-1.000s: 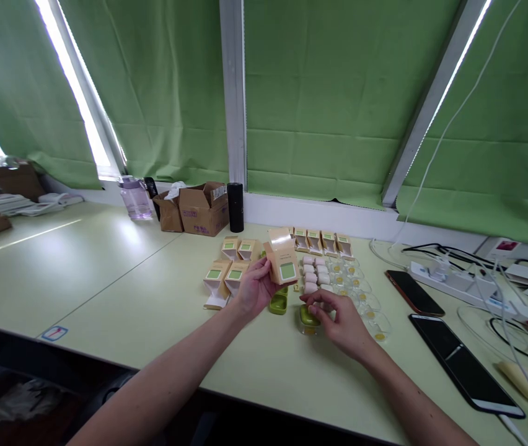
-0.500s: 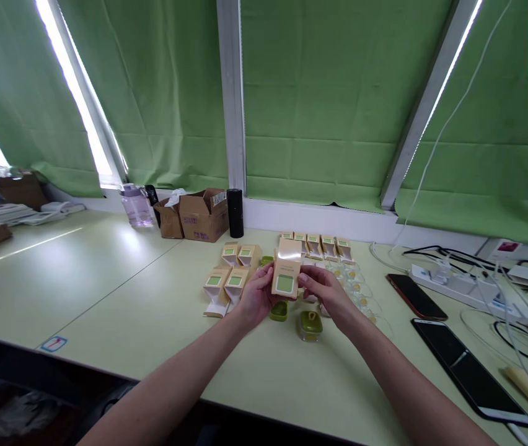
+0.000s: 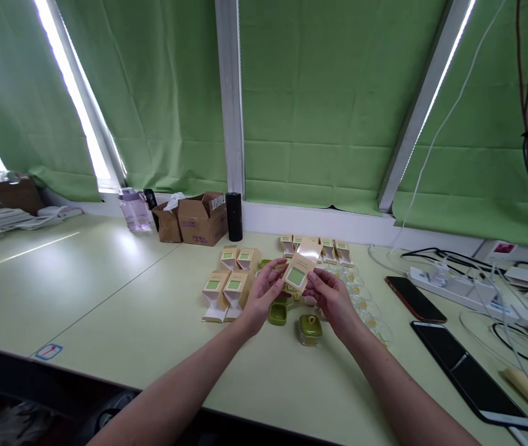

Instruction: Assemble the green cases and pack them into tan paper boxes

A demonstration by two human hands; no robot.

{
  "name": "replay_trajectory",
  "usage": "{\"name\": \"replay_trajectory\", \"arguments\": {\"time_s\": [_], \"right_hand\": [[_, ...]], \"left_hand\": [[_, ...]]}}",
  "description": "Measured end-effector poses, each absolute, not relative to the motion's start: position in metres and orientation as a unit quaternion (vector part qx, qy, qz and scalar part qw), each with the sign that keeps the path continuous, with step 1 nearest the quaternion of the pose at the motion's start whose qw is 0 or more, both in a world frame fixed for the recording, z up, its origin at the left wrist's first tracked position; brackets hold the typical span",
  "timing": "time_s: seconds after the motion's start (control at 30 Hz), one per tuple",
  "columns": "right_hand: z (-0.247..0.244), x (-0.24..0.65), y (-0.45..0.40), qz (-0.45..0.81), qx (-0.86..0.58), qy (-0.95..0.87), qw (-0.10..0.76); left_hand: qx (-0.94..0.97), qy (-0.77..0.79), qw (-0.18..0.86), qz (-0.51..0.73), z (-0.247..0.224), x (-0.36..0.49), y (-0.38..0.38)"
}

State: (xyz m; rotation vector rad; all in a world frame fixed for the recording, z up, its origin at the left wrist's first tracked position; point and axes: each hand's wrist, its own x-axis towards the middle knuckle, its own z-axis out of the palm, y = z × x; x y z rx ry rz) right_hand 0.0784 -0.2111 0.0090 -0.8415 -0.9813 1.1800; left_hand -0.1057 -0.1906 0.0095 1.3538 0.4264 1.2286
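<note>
A flat, folded cardboard box point(image 3: 298, 272) with a green window square is held up in front of me, tilted to the right. My right hand point(image 3: 333, 300) pinches its lower right edge. Around the left edge are the thumb and fingers of my left hand point(image 3: 264, 297); some fingers are hidden behind the card. Below the hands sit a small clear container with a green lid point(image 3: 310, 326) and a green lid or cup point(image 3: 277, 313). Left of my left hand stand several opened cardboard boxes point(image 3: 224, 291) of the same kind.
More such boxes point(image 3: 342, 252) line the back, with clear round containers point(image 3: 361, 297) nearer. To the right lie two phones point(image 3: 415, 298), a power strip point(image 3: 459, 291) and cables. Brown cartons point(image 3: 202, 220), a black cylinder point(image 3: 233, 217) and a purple bottle point(image 3: 134, 210) stand back left.
The held box has tilted clockwise and shifted slightly right. My left hand's fingers have spread more around its edge. Another person's hand at the far left has left the view.
</note>
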Motion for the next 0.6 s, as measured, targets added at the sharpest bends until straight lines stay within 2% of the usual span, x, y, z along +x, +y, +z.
{"name": "replay_trajectory", "arguments": {"time_s": [0.27, 0.6], "right_hand": [[0.0048, 0.0765, -0.2115, 0.507, -0.38, -0.428, 0.645], [0.0063, 0.0748, -0.212, 0.487, -0.395, -0.439, 0.644]], "left_hand": [[0.636, 0.174, 0.544, 0.519, 0.0009, -0.1008, -0.1879], [0.638, 0.181, 0.533, 0.525, 0.0011, -0.1, -0.1889]]}}
